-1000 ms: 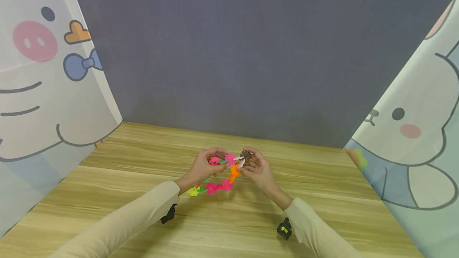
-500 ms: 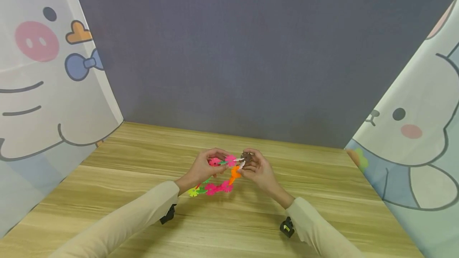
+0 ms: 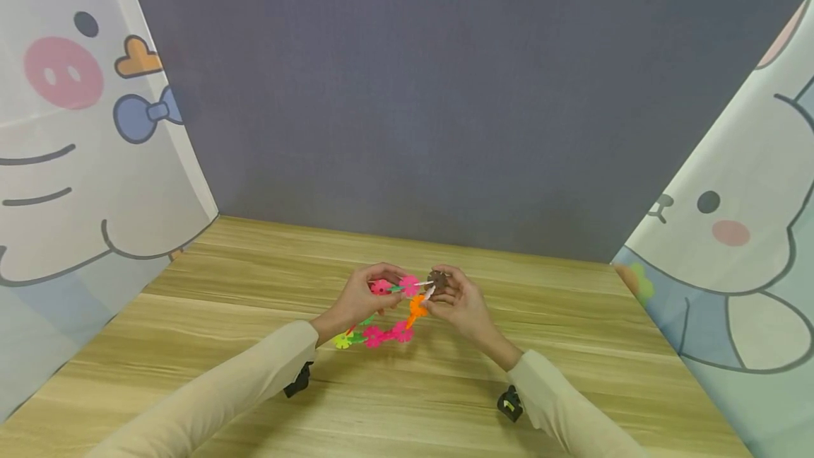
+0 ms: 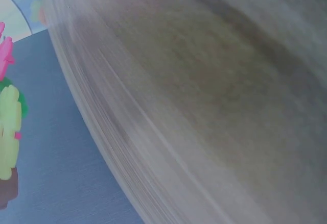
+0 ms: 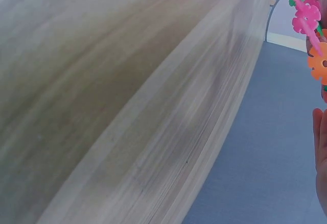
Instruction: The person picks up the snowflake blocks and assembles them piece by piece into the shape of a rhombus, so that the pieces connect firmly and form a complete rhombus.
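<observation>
Notched plastic snowflake discs, joined edge to edge, form a loop between the two hands above the table. In the head view the left hand (image 3: 356, 301) pinches a pink disc (image 3: 380, 287) at the upper left of the loop. The right hand (image 3: 466, 306) holds the brown disc (image 3: 437, 280) at the upper right, with a white disc (image 3: 429, 292) linked below it. An orange disc (image 3: 417, 306) hangs beside the right thumb. Lower down are another pink disc (image 3: 374, 336) and a yellow disc (image 3: 343, 340). The wrist views catch only part of the loop, including a pale yellow disc (image 4: 8, 132).
A wood-grain table (image 3: 394, 401) lies under the hands. Behind it stands a dark grey panel (image 3: 407, 104), with cartoon-printed panels (image 3: 95, 182) at both sides. Black wrist cameras (image 3: 510, 403) sit below the sleeves.
Both hands keep their hold on the loop. The right hand and the brown disc have shifted very slightly downward; otherwise almost nothing differs.
</observation>
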Tool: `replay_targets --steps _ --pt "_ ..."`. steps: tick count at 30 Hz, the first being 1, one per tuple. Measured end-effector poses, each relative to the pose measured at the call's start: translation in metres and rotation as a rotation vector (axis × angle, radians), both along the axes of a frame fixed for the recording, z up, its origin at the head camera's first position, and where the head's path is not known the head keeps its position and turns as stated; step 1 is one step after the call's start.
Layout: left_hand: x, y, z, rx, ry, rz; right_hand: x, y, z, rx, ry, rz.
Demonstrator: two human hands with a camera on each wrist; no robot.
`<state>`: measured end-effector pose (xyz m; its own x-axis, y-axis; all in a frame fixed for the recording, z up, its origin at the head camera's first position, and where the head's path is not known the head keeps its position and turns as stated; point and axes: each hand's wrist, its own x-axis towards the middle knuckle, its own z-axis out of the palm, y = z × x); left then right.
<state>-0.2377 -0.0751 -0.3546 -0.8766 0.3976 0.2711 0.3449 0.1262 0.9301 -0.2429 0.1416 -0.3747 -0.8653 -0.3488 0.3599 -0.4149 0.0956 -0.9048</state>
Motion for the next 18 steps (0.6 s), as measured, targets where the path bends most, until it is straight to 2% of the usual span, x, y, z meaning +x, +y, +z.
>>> replay_targets --steps 18 --pt "-0.0004 0.0005 -0.0011 0.013 -0.008 -0.002 0.0008 -0.0001 -0.0001 -0.009 -0.021 -0.016"
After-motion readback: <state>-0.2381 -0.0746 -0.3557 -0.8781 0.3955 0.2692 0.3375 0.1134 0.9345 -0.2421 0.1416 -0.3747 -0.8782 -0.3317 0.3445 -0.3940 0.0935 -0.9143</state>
